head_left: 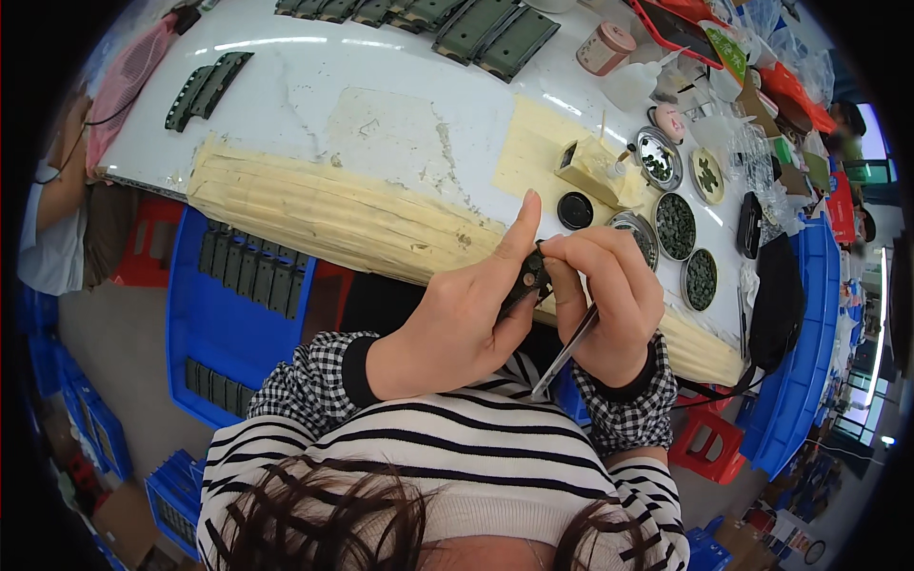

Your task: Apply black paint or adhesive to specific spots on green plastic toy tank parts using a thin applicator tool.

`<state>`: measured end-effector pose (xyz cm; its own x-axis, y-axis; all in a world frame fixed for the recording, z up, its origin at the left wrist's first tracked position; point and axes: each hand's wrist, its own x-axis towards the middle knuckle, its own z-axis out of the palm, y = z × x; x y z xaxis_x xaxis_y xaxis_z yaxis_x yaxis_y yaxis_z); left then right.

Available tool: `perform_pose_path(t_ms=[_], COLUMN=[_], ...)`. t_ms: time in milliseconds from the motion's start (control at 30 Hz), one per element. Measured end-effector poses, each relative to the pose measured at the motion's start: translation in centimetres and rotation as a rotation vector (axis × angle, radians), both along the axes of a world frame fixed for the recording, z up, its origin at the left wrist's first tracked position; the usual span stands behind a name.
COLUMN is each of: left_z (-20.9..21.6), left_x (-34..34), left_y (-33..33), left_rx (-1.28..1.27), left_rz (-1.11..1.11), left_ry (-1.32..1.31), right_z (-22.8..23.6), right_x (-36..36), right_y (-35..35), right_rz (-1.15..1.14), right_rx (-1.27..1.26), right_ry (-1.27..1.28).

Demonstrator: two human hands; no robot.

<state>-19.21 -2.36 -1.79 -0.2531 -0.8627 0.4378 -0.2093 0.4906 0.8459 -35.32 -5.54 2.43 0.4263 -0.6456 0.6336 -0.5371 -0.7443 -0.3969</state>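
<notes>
To the left: blue bin with dark green panels. In front of striped sweater: clamped in left hand, dark green part; touching its upper end, fingertips of right hand, closed around metal tweezers. To the right, on bench: round dishes.

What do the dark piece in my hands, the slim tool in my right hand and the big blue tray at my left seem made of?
Dark piece: perhaps plastic or coated metal; dark finish, too hidden to tell.
Slim tool: probably smooth metal, going by its silvery shine.
Blue tray: likely moulded plastic, smooth and evenly coloured.
</notes>
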Motion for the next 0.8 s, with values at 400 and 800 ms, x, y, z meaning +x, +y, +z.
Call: perform_pose_path(t_ms=[400, 800], left_z=[3.4, 1.2], left_x=[1.8, 0.4], left_y=[-6.0, -6.2], left_rx=[1.002, 1.278], left_rz=[-0.362, -0.528], left_ry=[0.847, 1.264], right_z=[1.7, 0.8], right_x=[-4.1, -3.9], right_y=[-4.4, -6.4], right_rz=[-0.461, -0.425], right_rx=[0.113, 0.164], right_ry=[-0.112, 0.024])
